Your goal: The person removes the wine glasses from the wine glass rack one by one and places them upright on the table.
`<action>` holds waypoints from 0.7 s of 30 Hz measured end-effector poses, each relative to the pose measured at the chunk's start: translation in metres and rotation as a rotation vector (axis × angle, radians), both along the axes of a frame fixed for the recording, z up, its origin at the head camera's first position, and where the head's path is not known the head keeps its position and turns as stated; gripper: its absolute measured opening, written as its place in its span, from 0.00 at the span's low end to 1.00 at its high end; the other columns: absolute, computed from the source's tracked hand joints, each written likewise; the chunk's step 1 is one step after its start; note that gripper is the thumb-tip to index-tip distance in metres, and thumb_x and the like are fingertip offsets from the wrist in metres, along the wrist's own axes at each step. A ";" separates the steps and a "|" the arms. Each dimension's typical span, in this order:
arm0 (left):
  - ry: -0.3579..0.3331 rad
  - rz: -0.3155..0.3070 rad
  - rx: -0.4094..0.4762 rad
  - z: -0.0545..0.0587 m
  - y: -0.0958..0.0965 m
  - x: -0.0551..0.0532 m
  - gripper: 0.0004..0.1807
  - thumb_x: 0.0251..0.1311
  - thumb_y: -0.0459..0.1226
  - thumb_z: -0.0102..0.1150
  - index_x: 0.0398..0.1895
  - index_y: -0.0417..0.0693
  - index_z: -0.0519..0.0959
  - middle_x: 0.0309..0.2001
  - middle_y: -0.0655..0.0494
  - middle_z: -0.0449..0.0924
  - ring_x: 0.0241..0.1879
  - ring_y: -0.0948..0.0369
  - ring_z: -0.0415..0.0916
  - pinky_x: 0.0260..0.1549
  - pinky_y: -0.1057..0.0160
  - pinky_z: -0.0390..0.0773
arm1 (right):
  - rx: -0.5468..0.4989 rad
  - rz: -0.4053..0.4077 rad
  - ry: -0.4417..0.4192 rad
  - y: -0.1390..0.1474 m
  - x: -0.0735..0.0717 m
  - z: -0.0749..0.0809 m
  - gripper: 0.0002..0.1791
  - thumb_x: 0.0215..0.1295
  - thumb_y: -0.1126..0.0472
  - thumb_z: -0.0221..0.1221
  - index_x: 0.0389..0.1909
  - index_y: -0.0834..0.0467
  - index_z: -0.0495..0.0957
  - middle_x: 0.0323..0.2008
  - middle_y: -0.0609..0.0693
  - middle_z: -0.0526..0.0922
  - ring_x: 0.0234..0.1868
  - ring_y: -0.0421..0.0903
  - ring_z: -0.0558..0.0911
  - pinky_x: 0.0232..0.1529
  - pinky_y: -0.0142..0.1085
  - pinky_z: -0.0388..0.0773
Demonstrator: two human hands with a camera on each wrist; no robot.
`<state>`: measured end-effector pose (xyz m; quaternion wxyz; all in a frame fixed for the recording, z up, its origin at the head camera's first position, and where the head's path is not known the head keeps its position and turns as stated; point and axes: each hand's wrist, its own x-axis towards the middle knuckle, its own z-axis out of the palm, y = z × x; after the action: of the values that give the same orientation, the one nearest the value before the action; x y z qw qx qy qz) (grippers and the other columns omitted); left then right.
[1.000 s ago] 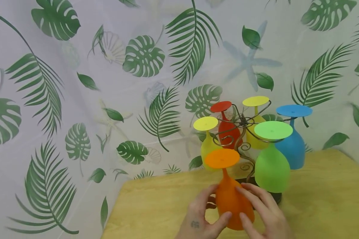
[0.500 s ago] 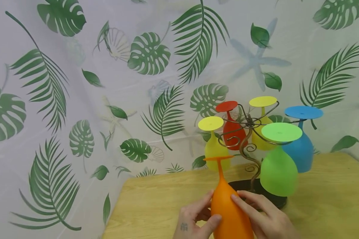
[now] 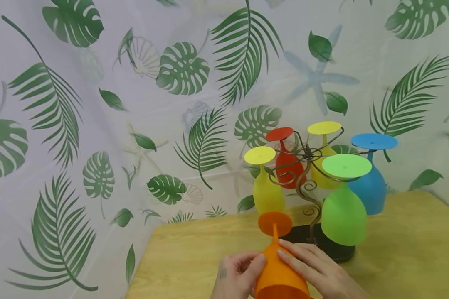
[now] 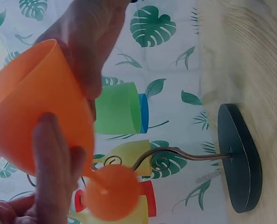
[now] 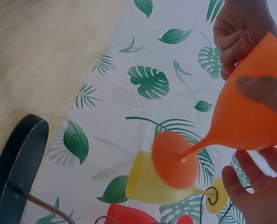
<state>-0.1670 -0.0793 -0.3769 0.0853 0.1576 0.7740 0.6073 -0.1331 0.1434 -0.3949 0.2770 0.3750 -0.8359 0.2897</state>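
Note:
An orange plastic wine glass [image 3: 278, 265] is held between both hands in front of the rack. It tips with its mouth toward the wearer and its round foot pointing away, apart from the rack. My left hand [image 3: 236, 276] grips the bowl from the left, thumb on its side. From the right, my right hand [image 3: 319, 265] holds it, fingertips by the base of the stem. In the right wrist view, the right thumb lies on one side of the bowl [image 5: 245, 116] and its fingers on the other. The curled metal glass rack [image 3: 307, 185] stands just behind.
Upside down on the rack hang a green glass [image 3: 344, 216], a blue glass [image 3: 370, 187], a red glass [image 3: 289, 166] and two yellow glasses, one at the left [image 3: 267, 191]. A black base [image 3: 336, 247] supports the rack on the wooden table [image 3: 187, 253]. Behind hangs a leaf-print curtain [image 3: 134, 104].
The orange wine glass has tilted from mouth-down to mouth toward the wearer, its foot dropping lower and away from the rack. Both hands turned with it, the right fingers moving up toward the stem.

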 end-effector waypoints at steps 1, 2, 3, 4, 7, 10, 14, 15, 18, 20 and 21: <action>-0.025 0.004 -0.009 -0.001 0.000 -0.001 0.20 0.68 0.51 0.53 0.40 0.47 0.87 0.28 0.53 0.87 0.21 0.65 0.79 0.21 0.70 0.81 | -0.005 0.022 -0.019 0.000 -0.001 -0.001 0.47 0.48 0.42 0.70 0.70 0.51 0.64 0.68 0.48 0.67 0.60 0.40 0.68 0.44 0.49 0.82; -0.044 0.007 -0.022 -0.001 0.000 -0.002 0.21 0.67 0.52 0.52 0.38 0.47 0.87 0.26 0.54 0.86 0.21 0.65 0.78 0.21 0.70 0.80 | -0.018 0.047 -0.049 -0.001 -0.001 -0.002 0.47 0.49 0.42 0.70 0.70 0.50 0.64 0.68 0.48 0.66 0.61 0.40 0.68 0.45 0.49 0.82; -0.058 0.004 -0.032 -0.002 0.000 -0.003 0.22 0.68 0.53 0.52 0.36 0.46 0.87 0.26 0.55 0.86 0.22 0.65 0.78 0.21 0.71 0.79 | -0.042 0.084 -0.072 -0.001 -0.003 -0.004 0.46 0.49 0.45 0.71 0.69 0.52 0.65 0.68 0.49 0.66 0.62 0.41 0.68 0.46 0.48 0.82; -0.055 0.001 -0.047 -0.003 -0.001 -0.003 0.23 0.68 0.53 0.51 0.34 0.46 0.88 0.24 0.56 0.85 0.22 0.65 0.77 0.21 0.71 0.78 | -0.068 0.117 -0.104 -0.001 -0.004 -0.005 0.45 0.49 0.47 0.72 0.68 0.51 0.65 0.67 0.49 0.67 0.62 0.41 0.68 0.47 0.47 0.82; -0.027 -0.007 -0.097 -0.005 -0.002 -0.005 0.25 0.70 0.52 0.48 0.29 0.45 0.87 0.21 0.58 0.82 0.20 0.67 0.74 0.19 0.73 0.75 | -0.172 0.212 -0.150 -0.002 -0.008 -0.010 0.44 0.45 0.56 0.75 0.66 0.56 0.66 0.65 0.52 0.70 0.59 0.41 0.71 0.51 0.38 0.80; 0.035 -0.014 -0.107 -0.006 -0.003 -0.006 0.23 0.72 0.50 0.46 0.34 0.47 0.87 0.27 0.60 0.83 0.26 0.67 0.77 0.25 0.72 0.78 | -0.247 0.244 -0.186 -0.003 -0.011 -0.012 0.46 0.43 0.60 0.76 0.66 0.59 0.66 0.61 0.54 0.74 0.57 0.43 0.75 0.52 0.35 0.78; 0.189 -0.039 0.066 -0.006 -0.004 -0.005 0.15 0.73 0.42 0.48 0.46 0.46 0.83 0.43 0.53 0.84 0.44 0.59 0.79 0.43 0.64 0.82 | -0.363 0.205 -0.328 -0.005 -0.014 -0.014 0.45 0.45 0.61 0.75 0.66 0.56 0.66 0.57 0.53 0.78 0.51 0.46 0.79 0.47 0.35 0.81; 0.231 -0.057 0.114 -0.006 -0.004 -0.004 0.13 0.73 0.39 0.48 0.49 0.45 0.82 0.47 0.50 0.83 0.47 0.56 0.78 0.45 0.62 0.81 | -0.385 0.174 -0.387 -0.005 -0.015 -0.014 0.43 0.47 0.59 0.75 0.66 0.53 0.66 0.56 0.51 0.79 0.50 0.45 0.80 0.45 0.35 0.82; 0.343 -0.128 0.189 -0.005 -0.006 -0.003 0.14 0.71 0.32 0.49 0.56 0.42 0.77 0.53 0.45 0.79 0.53 0.51 0.75 0.49 0.57 0.80 | -0.432 0.128 -0.471 -0.006 -0.019 -0.016 0.41 0.47 0.57 0.75 0.64 0.52 0.68 0.53 0.49 0.80 0.46 0.46 0.81 0.43 0.36 0.83; 0.358 -0.150 0.177 -0.006 -0.006 -0.002 0.18 0.70 0.30 0.51 0.61 0.45 0.73 0.56 0.48 0.77 0.54 0.52 0.74 0.50 0.57 0.80 | -0.438 0.124 -0.512 -0.007 -0.022 -0.019 0.40 0.47 0.56 0.74 0.63 0.53 0.68 0.52 0.49 0.80 0.45 0.45 0.81 0.43 0.35 0.83; 0.360 -0.152 0.167 -0.007 -0.006 -0.002 0.20 0.68 0.30 0.53 0.63 0.46 0.72 0.57 0.49 0.76 0.55 0.52 0.73 0.50 0.57 0.80 | -0.443 0.124 -0.546 -0.008 -0.023 -0.020 0.39 0.48 0.56 0.74 0.63 0.54 0.68 0.52 0.49 0.80 0.45 0.45 0.81 0.43 0.34 0.83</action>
<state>-0.1691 -0.0850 -0.3834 -0.0220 0.3281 0.7097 0.6230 -0.1562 0.1354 -0.4151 0.0996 0.2647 -0.7716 0.5698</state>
